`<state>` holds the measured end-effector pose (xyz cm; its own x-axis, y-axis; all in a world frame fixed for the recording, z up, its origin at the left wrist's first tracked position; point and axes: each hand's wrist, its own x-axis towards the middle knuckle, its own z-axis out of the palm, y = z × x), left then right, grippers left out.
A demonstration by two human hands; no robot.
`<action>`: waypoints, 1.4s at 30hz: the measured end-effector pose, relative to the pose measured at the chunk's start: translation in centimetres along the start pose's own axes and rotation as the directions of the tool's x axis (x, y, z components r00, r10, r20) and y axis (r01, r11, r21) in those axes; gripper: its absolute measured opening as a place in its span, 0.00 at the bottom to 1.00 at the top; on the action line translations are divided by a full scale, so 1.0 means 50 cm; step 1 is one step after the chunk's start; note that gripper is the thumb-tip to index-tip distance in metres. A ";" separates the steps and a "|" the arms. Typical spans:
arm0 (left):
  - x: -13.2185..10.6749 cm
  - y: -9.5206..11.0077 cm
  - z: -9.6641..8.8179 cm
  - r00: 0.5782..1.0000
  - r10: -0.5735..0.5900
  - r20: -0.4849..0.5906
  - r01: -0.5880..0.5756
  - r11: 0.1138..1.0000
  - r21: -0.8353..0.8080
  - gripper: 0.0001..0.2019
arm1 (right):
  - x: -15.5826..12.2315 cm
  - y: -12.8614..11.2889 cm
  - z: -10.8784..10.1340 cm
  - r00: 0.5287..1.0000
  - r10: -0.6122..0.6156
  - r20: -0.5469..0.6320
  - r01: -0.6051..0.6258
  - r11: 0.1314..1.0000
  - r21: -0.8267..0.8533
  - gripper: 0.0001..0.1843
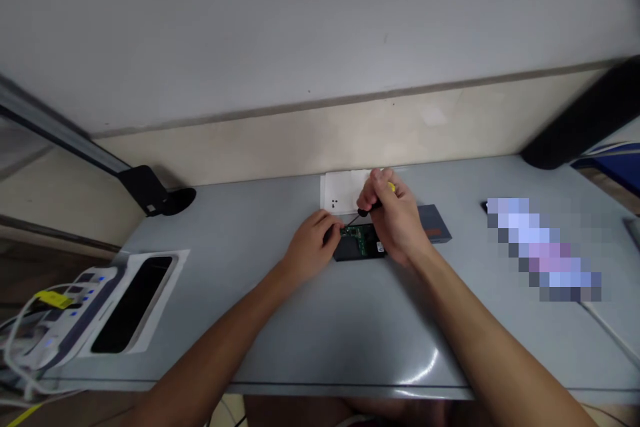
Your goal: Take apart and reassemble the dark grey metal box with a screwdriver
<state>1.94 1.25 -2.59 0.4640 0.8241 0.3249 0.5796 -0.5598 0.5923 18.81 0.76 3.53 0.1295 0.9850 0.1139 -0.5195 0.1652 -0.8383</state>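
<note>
Grey table (300,333): screwdriver (367,209) at circuit board (357,235), white label (380,247) illegible.

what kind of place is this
Likely an electronics repair or assembly bench: the right hand holds a screwdriver over a green circuit board in an opened dark case, the left hand rests against that case, and a white device with blue lights sits at the left of the grey table.
</note>
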 end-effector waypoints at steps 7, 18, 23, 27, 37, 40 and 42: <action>0.001 0.005 -0.002 0.999 -0.031 0.014 0.031 1.000 0.001 0.11 | 0.002 -0.015 -0.010 0.995 0.069 0.074 -0.070 0.998 0.004 0.18; -0.001 0.003 -0.002 0.999 -0.034 0.025 0.034 0.999 -0.004 0.11 | -0.001 -0.006 -0.017 0.998 -0.018 0.056 0.027 0.985 -0.171 0.29; 0.000 0.005 -0.003 1.000 -0.019 0.011 0.019 1.000 -0.006 0.11 | -0.002 -0.001 -0.015 0.984 -0.133 0.118 0.163 0.942 -0.293 0.27; 0.000 0.004 -0.002 1.000 -0.009 0.005 0.009 1.000 -0.003 0.11 | 0.000 0.001 -0.017 0.976 -0.100 0.192 0.135 0.975 -0.178 0.24; -0.001 0.002 -0.003 1.000 -0.024 0.019 0.024 1.000 -0.001 0.11 | -0.006 0.001 -0.018 0.991 -0.018 0.134 0.038 0.988 -0.149 0.27; -0.002 0.000 -0.003 0.999 -0.028 0.024 0.028 1.000 -0.003 0.12 | -0.009 -0.002 -0.013 0.988 -0.088 0.128 0.118 0.962 -0.246 0.29; -0.003 -0.001 -0.003 0.999 -0.034 0.021 0.034 0.999 -0.003 0.12 | -0.010 -0.003 -0.012 0.982 -0.139 0.128 0.173 0.934 -0.311 0.29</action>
<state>1.75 1.17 -2.57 0.4577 0.8408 0.2891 0.5932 -0.5310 0.6051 19.35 0.20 3.29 0.0918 0.9506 0.2965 -0.2002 0.3093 -0.9296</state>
